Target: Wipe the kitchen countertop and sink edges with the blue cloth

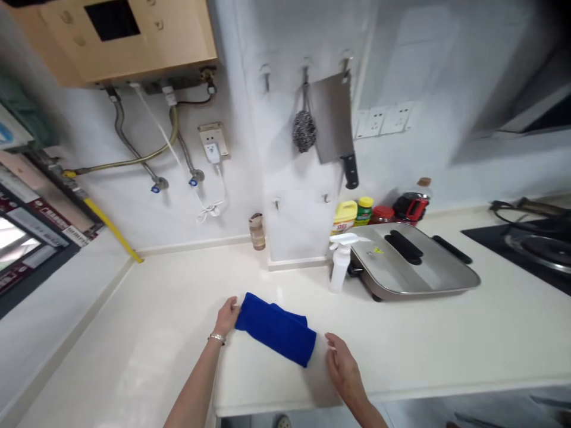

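Note:
A folded blue cloth (276, 328) lies on the white countertop, with a smaller folded layer showing behind its far edge. At the cloth's left end, my left hand (227, 316) has its fingers closed on the edge; a bracelet circles that wrist. My right hand (342, 364) is just off the right end, fingers apart and nothing in them, with a small gap between it and the cloth. Beyond the cloth stands a white spray bottle (339, 267), upright beside an electric pan (441, 270) with a lid on it.
A small brown bottle (257, 232) stands against the wall. Jars (364, 211) and a yellow-capped jug (344, 215) are behind the pan. A cleaver (334, 119) and steel scourer (304, 131) hang from hooks. A cooktop (535, 244) is at right, a water heater (147, 41) upper left.

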`<control>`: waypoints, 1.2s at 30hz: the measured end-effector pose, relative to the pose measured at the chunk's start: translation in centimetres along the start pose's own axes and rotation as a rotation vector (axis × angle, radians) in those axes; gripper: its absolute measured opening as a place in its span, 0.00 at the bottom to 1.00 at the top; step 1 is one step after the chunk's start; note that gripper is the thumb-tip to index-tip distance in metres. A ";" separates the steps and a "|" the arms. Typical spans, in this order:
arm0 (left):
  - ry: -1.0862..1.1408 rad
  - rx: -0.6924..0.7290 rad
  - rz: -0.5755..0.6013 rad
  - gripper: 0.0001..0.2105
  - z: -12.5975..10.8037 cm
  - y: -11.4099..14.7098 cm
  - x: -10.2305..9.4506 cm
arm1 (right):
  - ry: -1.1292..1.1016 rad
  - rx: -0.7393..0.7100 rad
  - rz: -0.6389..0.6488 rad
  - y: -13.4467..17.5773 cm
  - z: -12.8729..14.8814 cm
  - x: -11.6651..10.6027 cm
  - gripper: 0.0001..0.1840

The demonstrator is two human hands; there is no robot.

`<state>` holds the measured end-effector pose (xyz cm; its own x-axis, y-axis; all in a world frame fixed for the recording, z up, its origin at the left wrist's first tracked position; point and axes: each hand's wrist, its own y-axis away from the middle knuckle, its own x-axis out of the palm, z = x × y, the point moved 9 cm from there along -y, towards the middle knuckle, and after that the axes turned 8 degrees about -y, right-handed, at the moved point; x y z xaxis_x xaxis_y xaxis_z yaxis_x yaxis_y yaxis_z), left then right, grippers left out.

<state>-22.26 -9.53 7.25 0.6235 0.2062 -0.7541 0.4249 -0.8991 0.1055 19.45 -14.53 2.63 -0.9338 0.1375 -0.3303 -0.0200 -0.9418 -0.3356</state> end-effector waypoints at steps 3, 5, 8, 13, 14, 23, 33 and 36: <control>-0.079 -0.085 -0.045 0.14 2.8 2.1 -1.3 | 0.099 -0.143 0.071 -1.4 1.9 1.8 0.19; -0.111 -0.097 -0.003 0.16 3.7 4.1 -0.5 | 0.152 -0.163 0.103 -1.8 2.6 3.4 0.20; -0.173 -0.063 0.025 0.19 3.5 6.4 1.1 | 0.224 -0.054 0.071 -1.8 2.0 4.9 0.21; -0.193 0.047 -0.030 0.15 1.5 6.2 1.4 | 0.226 0.208 0.032 -1.7 -0.3 5.2 0.20; -0.150 0.098 -0.066 0.15 0.7 5.9 1.1 | 0.223 0.247 0.042 -1.8 -0.6 5.2 0.17; 0.095 0.912 0.384 0.36 -11.5 12.0 6.2 | 0.021 0.185 0.154 -0.2 3.8 6.4 0.15; -0.037 0.890 0.390 0.11 -13.3 11.2 4.0 | -0.130 0.056 0.218 -1.0 10.3 8.5 0.24; 0.149 0.846 0.337 0.11 -15.0 9.6 -0.9 | -0.083 0.003 0.290 -3.7 11.5 10.1 0.19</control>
<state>-8.95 -12.59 18.68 0.7303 -0.1232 -0.6720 -0.3792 -0.8913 -0.2486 5.98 -13.19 10.64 -0.9268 -0.1627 -0.3386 0.2509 -0.9389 -0.2356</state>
